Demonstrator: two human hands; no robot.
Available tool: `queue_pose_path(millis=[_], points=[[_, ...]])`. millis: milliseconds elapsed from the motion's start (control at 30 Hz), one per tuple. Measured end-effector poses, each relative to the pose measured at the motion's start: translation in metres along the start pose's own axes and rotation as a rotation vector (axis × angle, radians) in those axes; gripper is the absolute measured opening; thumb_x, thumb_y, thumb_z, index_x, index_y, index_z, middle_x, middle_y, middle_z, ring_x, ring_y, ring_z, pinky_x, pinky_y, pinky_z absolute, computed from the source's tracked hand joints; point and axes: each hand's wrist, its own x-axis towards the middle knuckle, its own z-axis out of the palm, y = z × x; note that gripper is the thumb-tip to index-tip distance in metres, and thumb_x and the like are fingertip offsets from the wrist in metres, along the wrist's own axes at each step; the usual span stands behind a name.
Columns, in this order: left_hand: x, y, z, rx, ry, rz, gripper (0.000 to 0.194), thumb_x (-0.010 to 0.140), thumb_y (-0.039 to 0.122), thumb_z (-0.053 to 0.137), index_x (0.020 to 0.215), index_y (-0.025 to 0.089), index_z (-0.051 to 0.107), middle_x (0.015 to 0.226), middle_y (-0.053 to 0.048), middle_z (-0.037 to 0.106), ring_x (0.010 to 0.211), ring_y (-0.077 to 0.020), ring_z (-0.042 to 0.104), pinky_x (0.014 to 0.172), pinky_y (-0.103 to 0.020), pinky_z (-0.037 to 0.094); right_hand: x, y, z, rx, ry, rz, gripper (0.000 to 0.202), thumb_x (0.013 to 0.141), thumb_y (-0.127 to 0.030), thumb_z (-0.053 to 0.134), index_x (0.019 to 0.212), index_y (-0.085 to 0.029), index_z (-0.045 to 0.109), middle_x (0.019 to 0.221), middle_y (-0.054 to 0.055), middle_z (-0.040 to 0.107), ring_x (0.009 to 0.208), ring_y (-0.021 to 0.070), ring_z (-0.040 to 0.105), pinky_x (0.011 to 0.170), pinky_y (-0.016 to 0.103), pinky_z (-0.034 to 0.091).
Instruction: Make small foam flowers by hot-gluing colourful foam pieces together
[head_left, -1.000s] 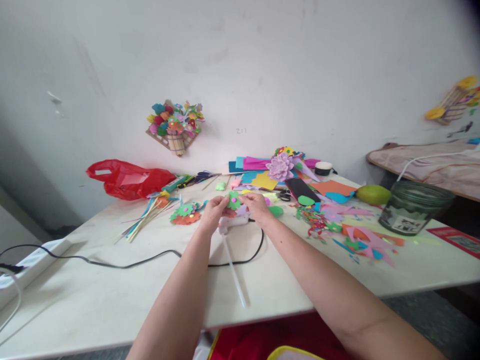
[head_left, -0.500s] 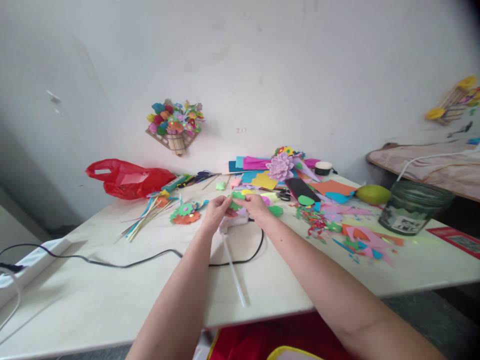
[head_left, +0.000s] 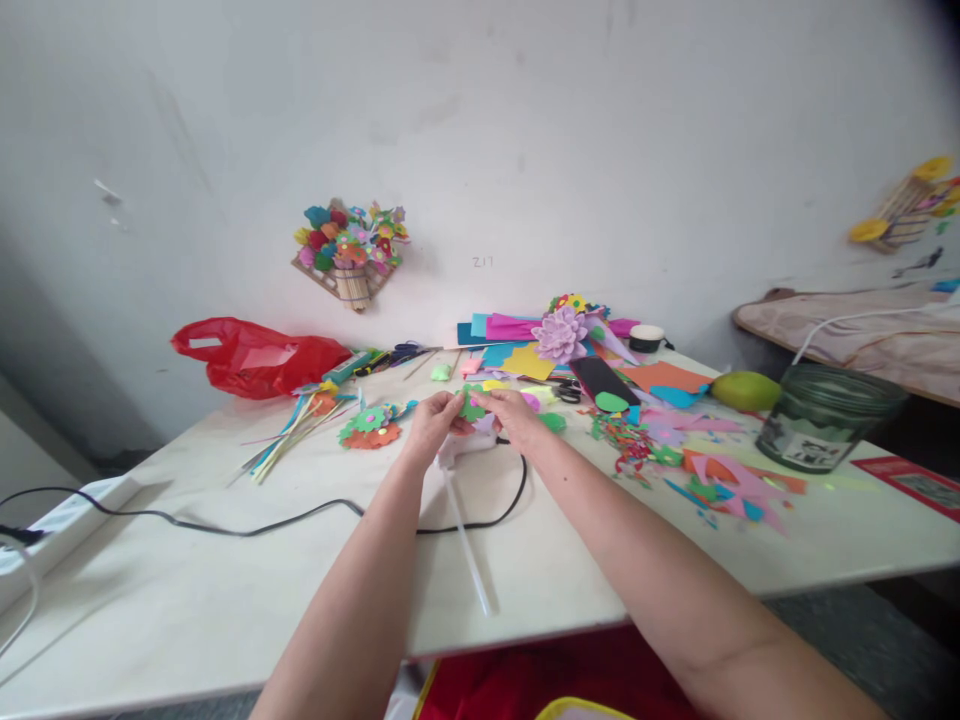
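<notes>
Between the fingertips of my left hand (head_left: pixel 435 425) and my right hand (head_left: pixel 513 415) is a small green flower cutout (head_left: pixel 472 402). Both hands are closed on its edges, a little above the table. Just below them lies a white glue gun (head_left: pixel 469 443), partly hidden by my hands, with a clear glue stick (head_left: pixel 466 550) sticking out toward me. To the left of my left hand rest green and orange flower cutouts (head_left: pixel 373 428). Right of my right hand is a green cut piece (head_left: pixel 553 422).
Thin sticks (head_left: pixel 281 435) and a red plastic bag (head_left: pixel 259 358) lie at the left. A black cord (head_left: pixel 262 530) crosses the table (head_left: pixel 247 610). Paper scraps (head_left: pixel 739 485), a phone (head_left: pixel 604 380), scissors (head_left: pixel 568 390) and a glass jar (head_left: pixel 821 415) are on the right.
The green flower cutout has tilted slightly, so more of its face shows between my fingers. My hands have barely moved.
</notes>
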Motion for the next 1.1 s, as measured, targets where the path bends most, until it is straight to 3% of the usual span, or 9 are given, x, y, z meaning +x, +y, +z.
queue_pose_path(millis=[200, 500, 700, 900, 1100], points=[[-0.0017, 0.0018, 0.0021, 0.027, -0.063, -0.012, 0.038, 0.069, 0.051, 0.055, 0.069, 0.014, 0.049, 0.052, -0.002, 0.060, 0.049, -0.0139, 0.060, 0.051, -0.024, 0.049, 0.0028, 0.0035, 0.0004, -0.022, 0.058, -0.038, 0.042, 0.053, -0.047, 0.067, 0.047, -0.018, 0.037, 0.041, -0.008, 0.030, 0.039, 0.0041, 0.026, 0.038, 0.021, 0.018], [-0.0012, 0.0003, 0.0021, 0.002, -0.078, -0.022, 0.038, 0.070, 0.051, 0.055, 0.069, 0.014, 0.048, 0.055, -0.003, 0.061, 0.050, -0.0141, 0.060, 0.053, -0.026, 0.049, -0.0001, 0.0000, 0.0004, -0.050, 0.044, -0.032, 0.039, 0.061, -0.054, 0.058, 0.055, -0.017, 0.049, 0.044, -0.008, 0.030, 0.038, 0.0044, 0.025, 0.037, 0.021, 0.017], [-0.0034, 0.0036, 0.0036, -0.020, -0.084, -0.045, 0.038, 0.069, 0.051, 0.055, 0.071, 0.013, 0.048, 0.057, -0.004, 0.062, 0.050, -0.0139, 0.060, 0.053, -0.025, 0.049, 0.0021, 0.0023, 0.0008, -0.024, 0.036, -0.059, 0.039, 0.053, -0.045, 0.068, 0.049, -0.017, 0.040, 0.044, -0.008, 0.028, 0.042, 0.0044, 0.026, 0.041, 0.020, 0.020], [-0.0028, 0.0019, 0.0035, -0.013, -0.116, -0.031, 0.037, 0.070, 0.049, 0.056, 0.070, 0.013, 0.048, 0.058, -0.004, 0.062, 0.050, -0.0139, 0.060, 0.054, -0.026, 0.049, 0.0015, 0.0007, 0.0015, -0.054, 0.048, -0.079, 0.041, 0.053, -0.046, 0.067, 0.048, -0.018, 0.038, 0.044, -0.008, 0.027, 0.043, 0.0047, 0.027, 0.041, 0.021, 0.019], [-0.0022, 0.0014, 0.0023, -0.037, -0.094, -0.046, 0.039, 0.069, 0.052, 0.056, 0.069, 0.014, 0.046, 0.058, -0.005, 0.063, 0.051, -0.0143, 0.061, 0.054, -0.026, 0.050, 0.0012, 0.0002, -0.0014, -0.017, 0.042, -0.085, 0.037, 0.062, -0.053, 0.058, 0.058, -0.016, 0.052, 0.046, -0.007, 0.032, 0.040, 0.0048, 0.026, 0.038, 0.021, 0.018]])
